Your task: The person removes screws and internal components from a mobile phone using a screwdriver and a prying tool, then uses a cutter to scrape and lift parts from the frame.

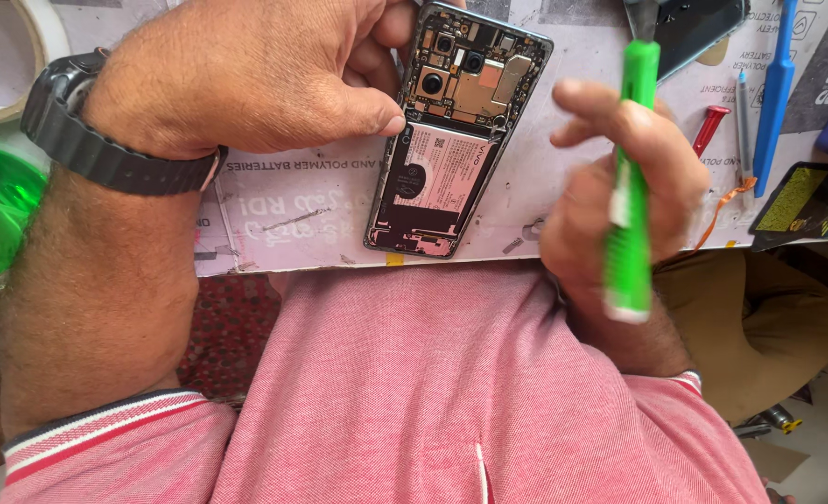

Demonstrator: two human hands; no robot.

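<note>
Right hand (619, 196) curls its grip around a green screwdriver (631, 177); left hand (246, 75) pinches the opened phone (451, 140).

Green screwdriver (631, 177), blk watch (87, 131), pink shirt (433, 392).

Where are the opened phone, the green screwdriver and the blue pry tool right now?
opened phone (442, 173), head view, on its battery.
green screwdriver (631, 177), head view, mid-handle, in the right hand (619, 187).
blue pry tool (776, 89), head view, on its shaft.

One opened phone (447, 140), one green screwdriver (631, 187), one blue pry tool (774, 93), one tape roll (3, 65), one wristwatch (87, 131)
</note>
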